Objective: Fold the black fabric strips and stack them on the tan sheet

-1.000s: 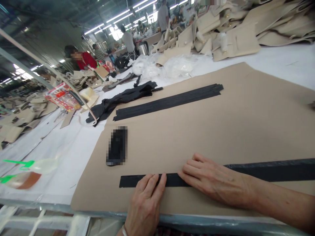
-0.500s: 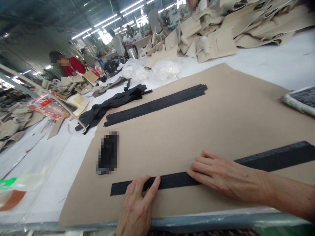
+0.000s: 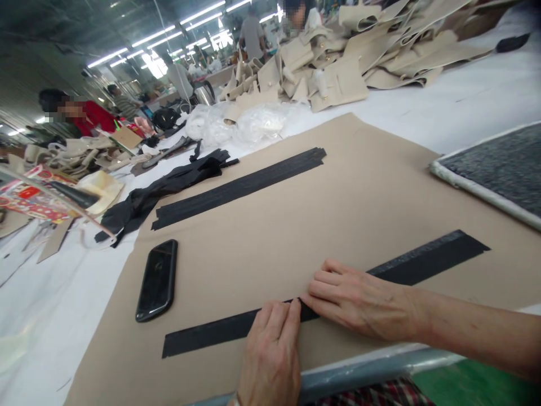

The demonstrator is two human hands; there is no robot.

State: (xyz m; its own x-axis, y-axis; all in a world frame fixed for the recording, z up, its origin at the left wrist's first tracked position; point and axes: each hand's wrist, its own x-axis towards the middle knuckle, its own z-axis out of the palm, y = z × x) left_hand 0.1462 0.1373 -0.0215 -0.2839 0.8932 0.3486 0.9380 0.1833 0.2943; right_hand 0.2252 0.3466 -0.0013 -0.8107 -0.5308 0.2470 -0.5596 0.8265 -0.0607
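A long black strip (image 3: 207, 336) with a lighter grey band along its right part lies across a large beige sheet (image 3: 287, 231). My left hand (image 3: 273, 344) is on the strip near its middle, fingers bent and pressed together at its edge. Right beside it, my right hand (image 3: 355, 299) has curled fingers closed at the strip, the tips almost meeting my left fingertips. What sits under the fingertips is hidden. Farther back on the sheet lies a stack of similar black strips (image 3: 240, 189). A black phone (image 3: 157, 280) rests left of the hands.
A dark grey board with a white edge (image 3: 494, 169) covers the sheet's right side. Crumpled black material (image 3: 160, 194) and clear plastic bags (image 3: 253, 124) lie behind. Beige cut pieces (image 3: 338, 79) are heaped at the back. A metal rail (image 3: 363, 366) borders the front; people are farther off.
My left hand has slid right along the strip, up to my right hand, and its fingers have drawn together. The view has shifted, showing more of the board on the right.
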